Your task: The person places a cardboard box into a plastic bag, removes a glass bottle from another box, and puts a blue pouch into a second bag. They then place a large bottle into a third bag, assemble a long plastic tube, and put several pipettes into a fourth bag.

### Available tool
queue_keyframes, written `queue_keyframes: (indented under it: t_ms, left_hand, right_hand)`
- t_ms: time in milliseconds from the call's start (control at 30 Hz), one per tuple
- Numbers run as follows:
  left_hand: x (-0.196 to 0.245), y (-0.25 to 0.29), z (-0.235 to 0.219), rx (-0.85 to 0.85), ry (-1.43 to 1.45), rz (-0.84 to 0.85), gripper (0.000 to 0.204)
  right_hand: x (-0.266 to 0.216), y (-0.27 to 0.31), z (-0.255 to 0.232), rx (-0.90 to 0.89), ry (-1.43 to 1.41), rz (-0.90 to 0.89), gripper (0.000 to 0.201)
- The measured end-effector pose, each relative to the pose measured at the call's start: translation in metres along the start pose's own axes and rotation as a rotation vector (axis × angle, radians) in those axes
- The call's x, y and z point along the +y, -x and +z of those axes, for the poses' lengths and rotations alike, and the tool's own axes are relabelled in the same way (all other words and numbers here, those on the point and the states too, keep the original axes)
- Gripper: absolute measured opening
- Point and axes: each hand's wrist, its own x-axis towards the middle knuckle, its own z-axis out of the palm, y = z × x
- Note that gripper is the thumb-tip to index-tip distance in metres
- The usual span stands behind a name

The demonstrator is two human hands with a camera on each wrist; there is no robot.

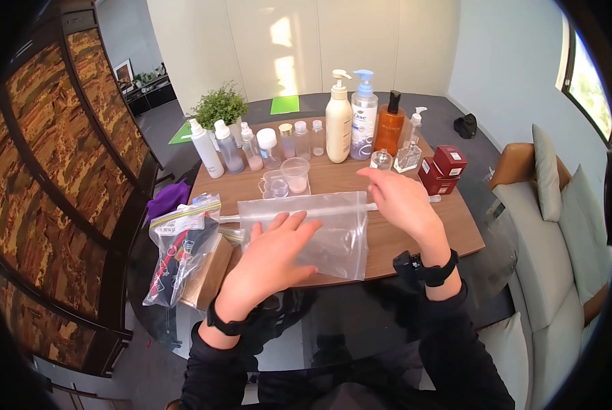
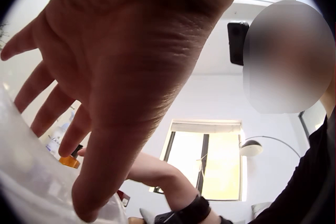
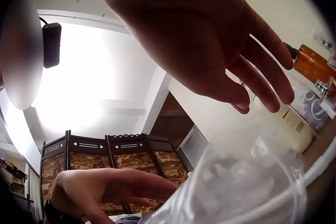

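Your left hand (image 1: 268, 263) is hanging wide-fingered over the bag (image 1: 340, 239) — maybe for steadying. Your right hand (image 1: 408, 207) is hovering, fingers loose.

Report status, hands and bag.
Left hand open over clear zip bag. Right hand open, holding nothing. Bag flat, seemingly empty. Bottles beyond.

The left hand (image 1: 268, 261), fingers spread, is over the clear bag (image 1: 343, 239); the right hand (image 1: 405, 205) is near its right edge. Beyond stand bottles (image 1: 338, 130), a plant (image 1: 218, 106) and red boxes (image 1: 449, 161)
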Motion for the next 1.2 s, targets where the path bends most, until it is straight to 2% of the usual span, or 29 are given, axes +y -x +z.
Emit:
queue_keyframes:
  t_ms: [67,167,267,467,667,800,867,1100,1200]
  left_hand:
    - [-0.004,-0.002,0.010,-0.063,-0.068,-0.097,0.065]
    - [-0.015,-0.009,0.018,-0.147,0.041,-0.104,0.064]
    - [-0.017,-0.013,0.021,-0.136,-0.031,-0.136,0.054]
    - [-0.023,-0.015,0.022,-0.026,0.036,-0.047,0.025]
    - [0.000,-0.015,0.006,0.178,-0.024,0.090,0.019]
    - [0.011,-0.014,0.000,0.123,0.109,0.178,0.017]
    - [0.015,-0.010,-0.002,0.086,0.164,0.206,0.017]
    - [0.020,-0.006,-0.005,0.018,0.138,0.204,0.016]
    - [0.020,-0.006,-0.006,0.007,0.131,0.199,0.016]
  right_hand:
    - [-0.003,0.001,-0.006,-0.008,-0.019,-0.018,0.032]
    - [-0.009,0.005,-0.012,-0.134,-0.055,-0.052,0.032]
    - [-0.006,0.007,-0.007,-0.214,-0.077,-0.124,0.037]
    - [-0.013,0.011,-0.016,-0.208,-0.116,-0.123,0.043]
    - [-0.018,0.017,-0.023,-0.159,-0.145,-0.166,0.043]
    - [-0.020,0.022,-0.033,-0.135,-0.176,-0.196,0.043]
    - [-0.025,0.024,-0.044,-0.196,-0.164,-0.174,0.042]
    - [-0.034,0.030,-0.055,-0.200,-0.163,-0.158,0.034]
    - [-0.032,0.031,-0.051,-0.145,-0.159,-0.213,0.034]
